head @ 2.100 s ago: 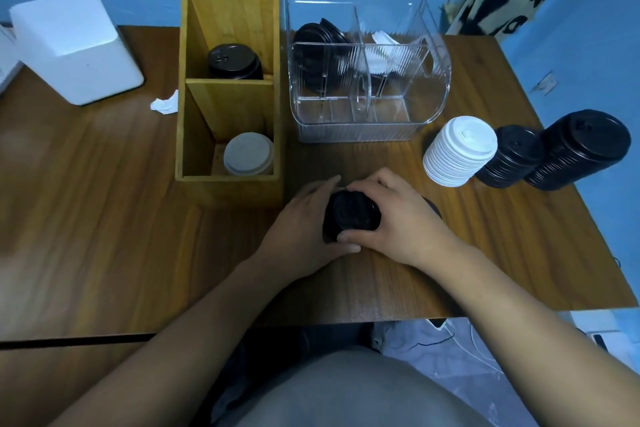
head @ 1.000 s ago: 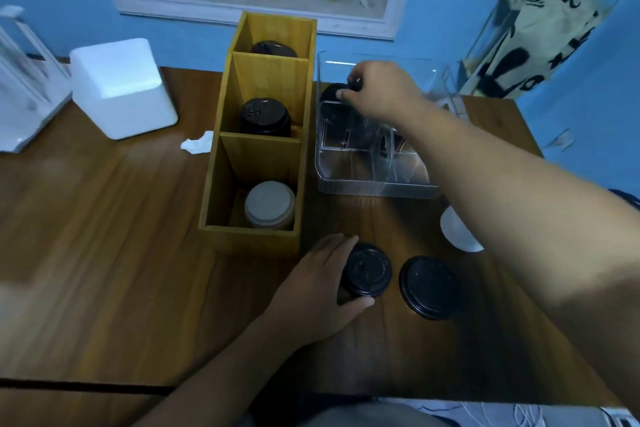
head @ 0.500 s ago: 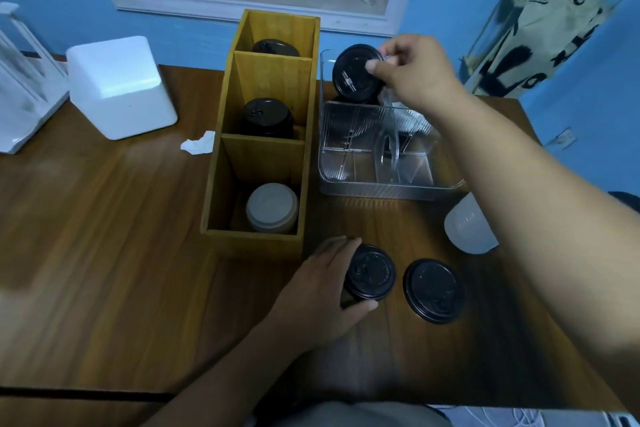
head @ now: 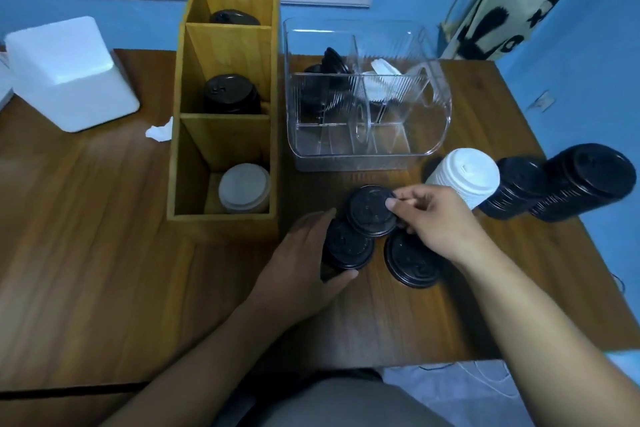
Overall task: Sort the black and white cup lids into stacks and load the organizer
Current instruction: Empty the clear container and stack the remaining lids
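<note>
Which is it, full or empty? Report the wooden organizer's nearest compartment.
Partly filled: white lids sit at the bottom of the wooden organizer, with bare wood wall showing above them.

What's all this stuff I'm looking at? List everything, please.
wooden organizer: one, tan, mid-table
far lids: count hidden, black, far compartment
middle lids: stack, black, middle compartment
near lids: stack, off-white, near compartment
clear box: one, see-through, beside organizer
boxed black lids: several, box's left
boxed white lids: several, box's middle
white stack: one, right of hands
tall black stacks: two, table's right edge
short black stack: one, in left hand
loose lid: one, black, beside short stack
held lid: one, black, over short stack
white block: one, far left
tissue: one, white, left of organizer
table: one, brown wood
left hand: grips short black stack
right hand: pinches held lid
</note>
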